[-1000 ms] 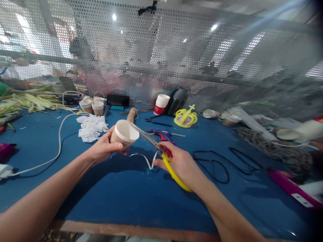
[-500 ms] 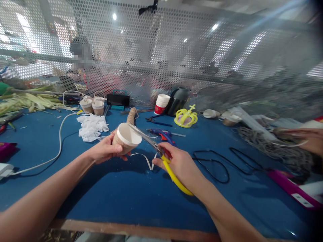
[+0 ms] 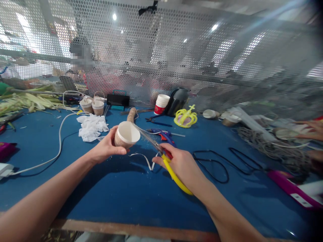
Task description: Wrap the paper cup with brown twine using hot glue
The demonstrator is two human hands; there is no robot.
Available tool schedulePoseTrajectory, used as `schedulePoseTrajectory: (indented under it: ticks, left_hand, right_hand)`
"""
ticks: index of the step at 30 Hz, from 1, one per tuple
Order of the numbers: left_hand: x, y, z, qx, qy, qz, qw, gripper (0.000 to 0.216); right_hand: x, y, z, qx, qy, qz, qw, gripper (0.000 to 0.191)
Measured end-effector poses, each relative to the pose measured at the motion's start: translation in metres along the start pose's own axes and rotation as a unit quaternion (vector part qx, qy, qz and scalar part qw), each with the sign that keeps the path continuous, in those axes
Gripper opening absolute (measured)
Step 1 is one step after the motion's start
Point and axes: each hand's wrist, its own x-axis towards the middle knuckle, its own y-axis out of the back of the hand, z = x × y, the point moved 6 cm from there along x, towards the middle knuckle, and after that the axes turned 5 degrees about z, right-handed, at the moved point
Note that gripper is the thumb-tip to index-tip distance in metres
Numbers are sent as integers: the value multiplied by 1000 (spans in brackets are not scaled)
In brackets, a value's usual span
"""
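My left hand (image 3: 111, 145) is wrapped round a paper cup (image 3: 127, 133) with a brown twine-like covering, its white mouth tilted toward me. In my right hand (image 3: 178, 162) is a pair of scissors (image 3: 174, 174) with yellow handles, the blades pointing at the far right side of the cup's rim. Whether the blades touch the rim I cannot tell. A curled white paper strip (image 3: 145, 158) lies between the hands. Just beyond the scissors is a blue glue gun (image 3: 164, 134), and a spool of brown twine (image 3: 131, 115) stands behind the cup.
White crumpled cloth (image 3: 92, 127) and two small covered cups (image 3: 98, 107) are at the left. Stacked paper cups (image 3: 161, 104), a dark kettle (image 3: 178, 101) and a yellow crown (image 3: 185, 117) stand at the back. A black cord (image 3: 214, 161) loops at right, near another person's hand (image 3: 311, 129).
The cup has turned slightly in my left hand and its fingers have shifted on it. The scissors have moved a little off the rim's inside. The other person's hand has moved.
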Motion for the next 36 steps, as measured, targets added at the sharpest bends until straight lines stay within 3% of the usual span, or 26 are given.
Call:
schedulePoseTrajectory:
  ticks: [3, 11, 25, 28, 31, 36]
  left_hand:
    - [-1, 1, 4, 53, -22, 46, 997, 80]
    - [-3, -10, 2, 41, 10, -54, 998, 70]
    - [-4, -4, 2, 16, 43, -112, 993, 58]
    - [-3, -5, 4, 25, 37, -94, 995, 68]
    - [-2, -3, 7, 55, 7, -38, 998, 82]
    - [-1, -5, 9, 61, -3, -39, 997, 71]
  right_hand:
    - [0, -1, 1, 15, -5, -7, 1000, 32]
    - [1, -5, 4, 51, -7, -12, 999, 41]
    - [0, 2, 0, 0, 26, -2, 1000, 31]
    - [-1, 1, 3, 2, 22, 1, 1000, 31]
    - [0, 0, 4, 5, 14, -4, 1000, 30]
    - [2, -4, 7, 17, -8, -26, 999, 37]
